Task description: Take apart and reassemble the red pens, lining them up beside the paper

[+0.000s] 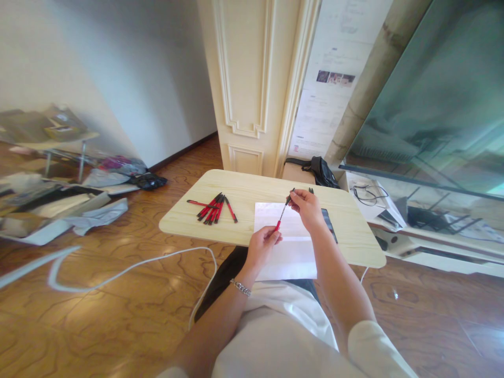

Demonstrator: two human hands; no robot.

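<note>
Over the white paper point(293, 260), my two hands hold parts of one pen. My left hand point(262, 245) is closed on the red pen barrel point(277, 225), its lower end hidden in the fingers. My right hand point(306, 206) pinches the black pen part point(288, 200) up and to the right. A thin refill point(283, 212) shows between the two parts, in line with both. To the left, a pile of red-and-black pens point(212, 210) lies fanned out on the tabletop.
The pale wooden table point(183, 218) has rounded corners. A dark flat object point(329, 226) lies partly behind my right forearm. Beyond the table sits a black bag point(323, 172). A white cable point(157, 258) loops over the floor at left, near boxes and plastic bags point(110, 176).
</note>
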